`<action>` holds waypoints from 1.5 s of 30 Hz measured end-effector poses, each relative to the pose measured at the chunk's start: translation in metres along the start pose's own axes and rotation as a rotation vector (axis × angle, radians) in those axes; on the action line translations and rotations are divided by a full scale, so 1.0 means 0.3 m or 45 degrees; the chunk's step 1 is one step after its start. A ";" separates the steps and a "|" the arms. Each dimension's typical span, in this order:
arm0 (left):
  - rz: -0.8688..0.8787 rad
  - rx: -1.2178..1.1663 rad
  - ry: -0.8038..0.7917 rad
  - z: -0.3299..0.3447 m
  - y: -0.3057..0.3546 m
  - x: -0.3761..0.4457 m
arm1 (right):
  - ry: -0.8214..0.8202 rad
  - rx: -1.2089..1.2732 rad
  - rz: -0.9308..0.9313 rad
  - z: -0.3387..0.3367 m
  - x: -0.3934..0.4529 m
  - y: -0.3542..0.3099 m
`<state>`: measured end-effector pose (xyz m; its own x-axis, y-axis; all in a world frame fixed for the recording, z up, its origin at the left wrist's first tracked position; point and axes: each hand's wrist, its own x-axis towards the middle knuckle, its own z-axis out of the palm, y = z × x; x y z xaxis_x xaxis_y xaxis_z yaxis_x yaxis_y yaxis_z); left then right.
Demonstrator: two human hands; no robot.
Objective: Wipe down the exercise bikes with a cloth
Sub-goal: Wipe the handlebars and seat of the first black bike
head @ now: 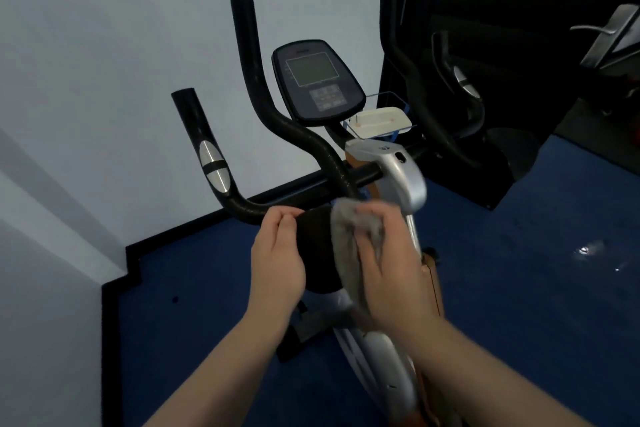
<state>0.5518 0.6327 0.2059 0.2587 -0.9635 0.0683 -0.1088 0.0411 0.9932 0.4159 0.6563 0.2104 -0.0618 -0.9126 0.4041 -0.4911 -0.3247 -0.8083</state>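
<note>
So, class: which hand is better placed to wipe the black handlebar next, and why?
The right hand: it already grips the grey cloth beside the black handlebar; the left hand holds no cloth.
</note>
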 end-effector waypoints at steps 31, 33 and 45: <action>-0.014 -0.202 -0.073 -0.011 0.047 -0.066 | -0.232 -0.113 -0.386 0.006 -0.091 -0.013; 0.091 -0.068 -0.062 -0.017 0.050 -0.050 | -0.187 -0.025 -0.412 -0.074 -0.049 0.005; 0.130 0.405 -0.111 0.023 0.130 0.240 | -0.174 -0.215 -0.354 0.067 0.385 0.077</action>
<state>0.5596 0.5631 0.2490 0.1496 -0.9783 0.1437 -0.4272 0.0671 0.9017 0.4149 0.5384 0.2297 0.2062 -0.8235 0.5285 -0.6105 -0.5304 -0.5882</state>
